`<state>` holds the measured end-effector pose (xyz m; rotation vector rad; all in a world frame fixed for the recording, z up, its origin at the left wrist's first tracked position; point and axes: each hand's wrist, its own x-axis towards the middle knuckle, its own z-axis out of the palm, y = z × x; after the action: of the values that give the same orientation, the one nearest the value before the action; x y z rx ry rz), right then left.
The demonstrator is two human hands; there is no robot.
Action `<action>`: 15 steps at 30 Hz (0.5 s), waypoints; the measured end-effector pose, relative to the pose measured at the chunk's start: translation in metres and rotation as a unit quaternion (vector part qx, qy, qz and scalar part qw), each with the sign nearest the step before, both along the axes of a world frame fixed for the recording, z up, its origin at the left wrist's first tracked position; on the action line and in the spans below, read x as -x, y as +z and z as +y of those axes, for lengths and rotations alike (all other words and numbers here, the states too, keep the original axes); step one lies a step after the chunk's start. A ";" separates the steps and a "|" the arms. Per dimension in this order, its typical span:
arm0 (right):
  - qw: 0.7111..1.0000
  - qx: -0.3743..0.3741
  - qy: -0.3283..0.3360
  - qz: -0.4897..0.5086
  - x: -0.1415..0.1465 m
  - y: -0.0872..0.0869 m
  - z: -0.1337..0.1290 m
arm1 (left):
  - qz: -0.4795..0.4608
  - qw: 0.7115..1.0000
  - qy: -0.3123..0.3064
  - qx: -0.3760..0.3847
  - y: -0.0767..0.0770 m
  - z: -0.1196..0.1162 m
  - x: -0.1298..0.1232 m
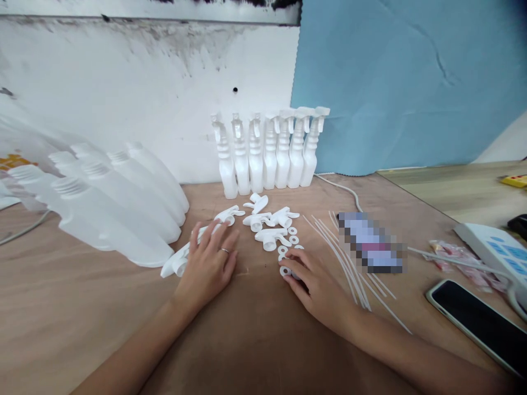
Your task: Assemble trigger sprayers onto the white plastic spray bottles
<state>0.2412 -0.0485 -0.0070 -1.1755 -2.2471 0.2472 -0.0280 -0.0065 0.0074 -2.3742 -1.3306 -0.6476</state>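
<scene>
My left hand (212, 258) lies palm down with its fingers spread over white trigger spray heads. One spray head (175, 264) shows beside its wrist, another (230, 214) just past its fingertips. To the right, more spray heads (272, 239) lie in a loose group. My right hand (315, 277) is curled low over a short line of small white ring washers. Its thumb and forefinger meet opposite edges of a washer (285, 271); part of the line is hidden under its fingers. Thin white plastic tubes (349, 263) are strewn right of this hand.
White bottles without tops (119, 208) crowd the left side. Bottles with spray heads fitted (269, 159) stand in a row at the wall. On the right lie a blurred-out device (370, 244), a black-screened phone (480, 323), a white cable (457, 258) and a white-blue keypad device (502, 247).
</scene>
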 end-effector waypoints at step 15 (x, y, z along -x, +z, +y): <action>0.998 0.056 0.013 0.040 -0.003 0.000 0.001 | -0.036 0.997 0.048 0.048 -0.008 -0.026 -0.003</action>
<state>0.2441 -0.0475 -0.0072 -1.1730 -2.2047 0.4290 -0.0249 -0.0323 -0.0008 -2.3640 -1.5276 -0.6614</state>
